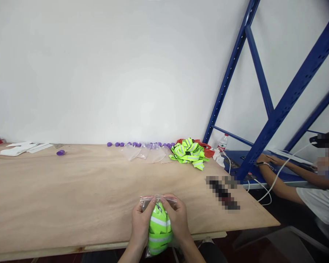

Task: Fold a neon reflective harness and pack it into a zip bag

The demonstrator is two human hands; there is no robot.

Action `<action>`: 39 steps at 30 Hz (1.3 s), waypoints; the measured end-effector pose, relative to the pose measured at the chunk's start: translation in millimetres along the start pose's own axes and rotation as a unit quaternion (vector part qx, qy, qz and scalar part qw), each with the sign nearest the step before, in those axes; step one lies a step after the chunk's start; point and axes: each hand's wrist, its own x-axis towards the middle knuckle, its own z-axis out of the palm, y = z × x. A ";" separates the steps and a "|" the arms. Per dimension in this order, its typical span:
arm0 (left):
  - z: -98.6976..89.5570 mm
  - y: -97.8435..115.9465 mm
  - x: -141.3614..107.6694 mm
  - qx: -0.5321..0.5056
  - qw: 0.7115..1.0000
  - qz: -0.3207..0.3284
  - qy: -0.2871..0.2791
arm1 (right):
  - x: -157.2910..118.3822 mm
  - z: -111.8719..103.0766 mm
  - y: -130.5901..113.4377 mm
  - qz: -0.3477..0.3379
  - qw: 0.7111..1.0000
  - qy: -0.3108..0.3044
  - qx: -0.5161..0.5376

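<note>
Both my hands hold a clear zip bag [160, 233] at the table's front edge. Folded inside it is a neon green strap [159, 239] with silvery reflective stripes. My left hand [143, 219] pinches the bag's top, thumb on the near side. Close beside it, my right hand [177, 217] grips the same top edge, which carries a red line. The bag hangs below my thumbs, partly past the table edge. Whether the seal is closed I cannot tell.
A heap of neon green reflective straps [190, 151] lies at the back right. Left of it are flat clear bags [131, 152] and several purple rolls [121, 144]. White papers [18, 149] lie far left. A blue metal rack [271, 117] and a seated person [318, 201] are at right.
</note>
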 end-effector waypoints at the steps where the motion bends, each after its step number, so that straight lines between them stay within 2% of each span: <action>1: 0.0 -0.2 -0.1 -0.001 1.000 -0.003 0.001 | 0.0 -0.2 -0.1 -0.003 1.000 -0.001 -0.006; 13: 2.7 5.2 1.0 0.002 1.000 -0.027 -0.007 | 1.0 1.1 0.1 0.017 1.000 0.005 0.009; 19: 1.9 8.1 1.5 0.025 0.998 -0.018 -0.053 | 2.2 -0.6 0.3 0.028 1.000 -0.006 0.013; 23: 2.4 9.4 2.3 0.037 0.998 0.013 -0.040 | 2.4 0.3 -2.3 0.027 0.999 -0.016 0.012; 30: 1.8 8.4 1.2 0.024 1.000 0.001 -0.015 | -1.4 -1.9 -0.5 0.017 1.000 -0.004 0.018; 39: 0.0 5.1 5.1 0.022 0.998 -0.018 -0.049 | -1.3 -6.0 1.5 0.002 1.000 0.019 0.001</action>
